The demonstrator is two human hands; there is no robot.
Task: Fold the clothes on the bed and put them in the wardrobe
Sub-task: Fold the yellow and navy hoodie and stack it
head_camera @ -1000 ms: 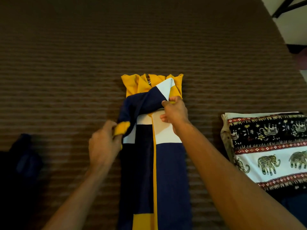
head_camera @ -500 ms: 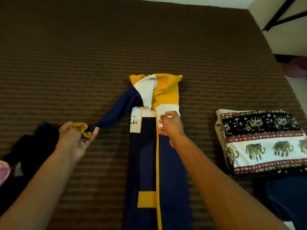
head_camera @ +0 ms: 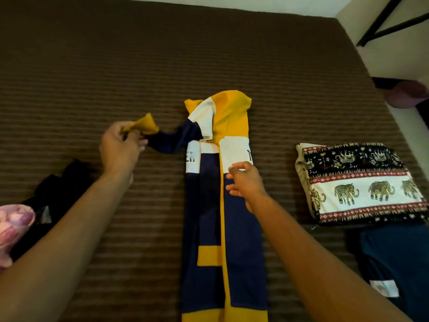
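A navy, yellow and white hoodie (head_camera: 241,252) lies lengthwise in the middle of the brown striped bed (head_camera: 139,66), its sides folded inward and the yellow hood at the far end. Its left sleeve (head_camera: 171,139) stretches out to the left. My left hand (head_camera: 120,147) pinches the sleeve's yellow cuff (head_camera: 142,125), raised a little above the bed. My right hand (head_camera: 246,182) rests on the hoodie's chest near the white band, fingers loosely curled on the fabric.
A folded elephant-print cloth (head_camera: 362,182) lies on the right of the bed, with a dark blue garment (head_camera: 394,256) in front of it. Dark clothes (head_camera: 58,187) and a pink item (head_camera: 14,228) lie at the left. A wall and black frame stand at far right.
My left hand has pulled the sleeve out from across the chest to the left and lifted the cuff. My right hand has slid down from the collar to the chest.
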